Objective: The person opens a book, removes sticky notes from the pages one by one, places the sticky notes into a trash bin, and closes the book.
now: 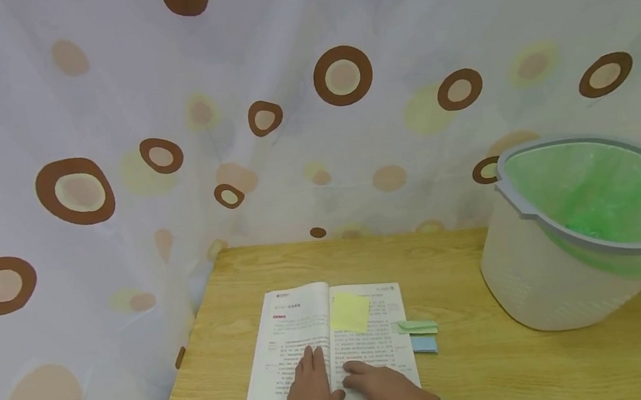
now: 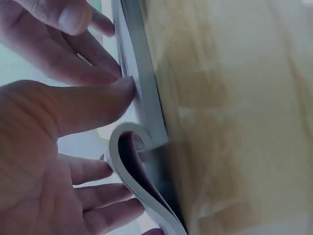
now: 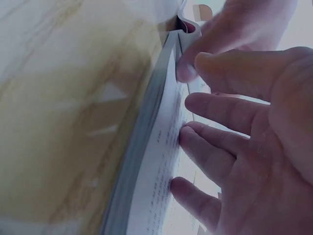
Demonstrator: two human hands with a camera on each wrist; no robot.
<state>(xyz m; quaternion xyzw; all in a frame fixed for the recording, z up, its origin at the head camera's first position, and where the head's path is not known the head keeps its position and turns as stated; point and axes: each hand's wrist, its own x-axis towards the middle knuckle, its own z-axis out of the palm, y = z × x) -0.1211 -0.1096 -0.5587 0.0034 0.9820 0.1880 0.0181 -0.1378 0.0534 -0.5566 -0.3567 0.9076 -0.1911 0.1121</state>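
An open book (image 1: 288, 324) with printed text lies on the wooden table. My left hand (image 1: 311, 391) rests on the lower left page near the spine, its fingers extended, its thumb at the gutter. On the lower right page lies my right hand (image 1: 389, 395), fingers loosely bent and fingertips touching the paper. In the left wrist view the left page stack (image 2: 151, 193) bulges in a curve beside the spine. A yellow sticky note (image 1: 350, 312) sits on the upper right page. Green sticky tabs (image 1: 419, 327) and a blue tab (image 1: 424, 345) stick out past the book's right edge.
A large white basket (image 1: 564, 277) with a grey rim and green bag lining stands on the right of the table (image 1: 463, 382). Behind and to the left hangs a white curtain (image 1: 290, 50) with brown and yellow spots.
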